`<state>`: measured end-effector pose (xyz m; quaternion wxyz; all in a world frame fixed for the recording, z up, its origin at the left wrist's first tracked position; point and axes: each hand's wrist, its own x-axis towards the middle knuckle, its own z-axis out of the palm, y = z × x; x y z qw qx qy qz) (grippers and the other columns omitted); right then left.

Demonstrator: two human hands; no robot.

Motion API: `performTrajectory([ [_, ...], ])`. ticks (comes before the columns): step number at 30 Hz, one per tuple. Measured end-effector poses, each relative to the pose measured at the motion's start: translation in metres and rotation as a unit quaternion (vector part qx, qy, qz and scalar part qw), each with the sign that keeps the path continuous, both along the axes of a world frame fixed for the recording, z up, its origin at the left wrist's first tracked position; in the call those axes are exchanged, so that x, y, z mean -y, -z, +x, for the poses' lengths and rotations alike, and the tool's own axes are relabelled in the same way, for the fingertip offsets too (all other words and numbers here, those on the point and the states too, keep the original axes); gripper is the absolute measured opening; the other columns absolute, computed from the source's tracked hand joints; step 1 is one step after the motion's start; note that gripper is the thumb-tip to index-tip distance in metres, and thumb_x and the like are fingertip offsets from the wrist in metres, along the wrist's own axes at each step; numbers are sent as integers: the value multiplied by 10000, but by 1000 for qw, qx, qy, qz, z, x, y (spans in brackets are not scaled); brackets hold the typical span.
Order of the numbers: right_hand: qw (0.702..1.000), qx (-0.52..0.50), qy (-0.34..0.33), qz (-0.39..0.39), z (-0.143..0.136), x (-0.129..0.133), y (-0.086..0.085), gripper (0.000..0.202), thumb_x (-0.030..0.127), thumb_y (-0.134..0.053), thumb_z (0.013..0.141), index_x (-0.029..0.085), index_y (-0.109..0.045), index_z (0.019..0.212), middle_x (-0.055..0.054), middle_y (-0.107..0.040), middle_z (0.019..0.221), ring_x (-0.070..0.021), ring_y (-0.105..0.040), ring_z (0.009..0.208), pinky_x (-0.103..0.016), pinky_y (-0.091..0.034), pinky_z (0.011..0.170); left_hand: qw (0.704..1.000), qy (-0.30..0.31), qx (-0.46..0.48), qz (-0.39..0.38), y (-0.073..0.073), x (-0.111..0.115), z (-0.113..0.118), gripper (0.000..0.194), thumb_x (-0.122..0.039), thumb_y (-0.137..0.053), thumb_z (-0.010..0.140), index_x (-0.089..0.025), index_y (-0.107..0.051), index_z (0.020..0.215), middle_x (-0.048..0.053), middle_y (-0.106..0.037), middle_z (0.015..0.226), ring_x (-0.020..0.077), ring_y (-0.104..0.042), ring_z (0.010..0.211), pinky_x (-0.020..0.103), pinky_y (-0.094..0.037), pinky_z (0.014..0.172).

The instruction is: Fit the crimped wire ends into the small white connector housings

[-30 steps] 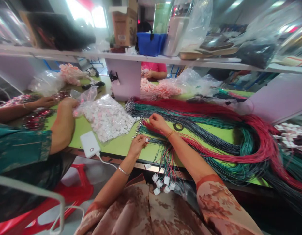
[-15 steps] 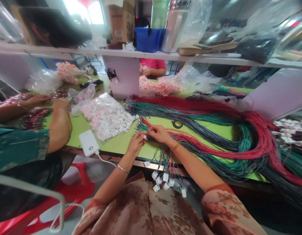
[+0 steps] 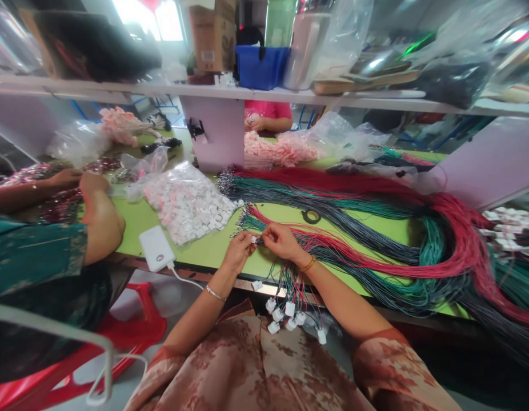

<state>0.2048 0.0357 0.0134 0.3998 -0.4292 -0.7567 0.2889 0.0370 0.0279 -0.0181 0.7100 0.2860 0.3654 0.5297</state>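
My left hand [image 3: 240, 251] is closed in a pinch around a small white plastic connector [image 3: 253, 240] near the table's front edge. Just to its right, my right hand [image 3: 282, 241] is closed too, its fingertips on a thin dark wire by the connector. Crimped wire ends [image 3: 243, 220] lie behind my hands, on a bundle of red, green and black wires [image 3: 354, 257] that runs off to the right. Below my right wrist, several white connectors on wires [image 3: 290, 310] hang over the edge. A clear bag of white connectors [image 3: 191, 205] rests behind my left hand.
A white power bank [image 3: 156, 249] with a cable lies left of my hands. Black tape [image 3: 311, 216] sits among the wires. A co-worker's arm [image 3: 99, 211] is at the left, another person [image 3: 268, 117] across the table. A loaded shelf [image 3: 153, 90] spans the back.
My right hand has shifted slightly right, away from the connector, and a short dark stretch shows between my hands. My left hand stays in place. The co-worker's hands at left have moved slightly left.
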Motion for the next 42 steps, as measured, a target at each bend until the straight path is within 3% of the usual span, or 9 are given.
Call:
performTrajectory([
  [5,993,61,14,103,1,2,-2,54,191,-530,765,171,-575,742,-2,-551,642,-113,-454,574,-243,-340,573,1000,-12,12,-20,0,-1,0,346,-312,-842,618,-111,-629,802,-7,-619,665,42,-532,524,156,-396,507],
  [8,992,61,5,111,0,1,1,55,189,-528,772,173,-569,738,2,-540,628,-113,-446,565,-241,-336,564,999,-14,16,-27,1,-2,0,338,-299,-841,623,-111,-622,798,-7,-621,687,39,-534,527,158,-407,514],
  [17,997,49,-24,58,-4,1,8,59,212,-553,763,175,-549,717,8,-525,622,-103,-436,549,-234,-327,543,1000,-6,-15,-23,-3,0,2,345,-339,-840,611,-115,-637,775,-13,-602,622,45,-528,509,159,-383,494],
  [22,998,7,-15,-53,-5,-3,11,140,291,-565,762,172,-552,691,39,-466,552,-86,-370,499,-221,-290,498,998,-28,-54,-1,-4,1,4,351,-368,-829,610,-121,-645,776,-12,-601,613,53,-525,498,171,-370,484],
  [27,986,-47,-29,-158,-8,-9,13,190,346,-573,731,163,-540,691,33,-501,588,-85,-392,541,-206,-310,510,993,-34,-111,37,-3,1,6,350,-405,-806,633,-126,-651,775,-5,-598,561,64,-507,477,185,-352,474],
  [37,995,20,-34,-91,-3,-8,14,211,325,-552,760,168,-495,630,49,-440,560,-79,-342,528,-219,-267,513,988,-7,-147,57,1,-1,3,372,-461,-775,659,-134,-642,776,5,-600,567,79,-488,467,205,-342,475],
  [40,991,-1,-66,-119,1,-12,6,248,373,-530,811,167,-520,672,46,-465,569,-84,-372,523,-218,-295,516,961,-54,-231,139,-7,14,8,272,-437,-665,790,-168,-631,821,20,-608,628,117,-529,551,237,-394,538],
  [42,987,-20,-77,-139,3,-14,0,276,404,-496,856,164,-546,729,39,-499,593,-90,-406,532,-218,-321,526,902,-77,-326,270,-15,33,16,174,-358,-558,880,-200,-632,881,67,-648,781,160,-580,724,278,-445,664],
])
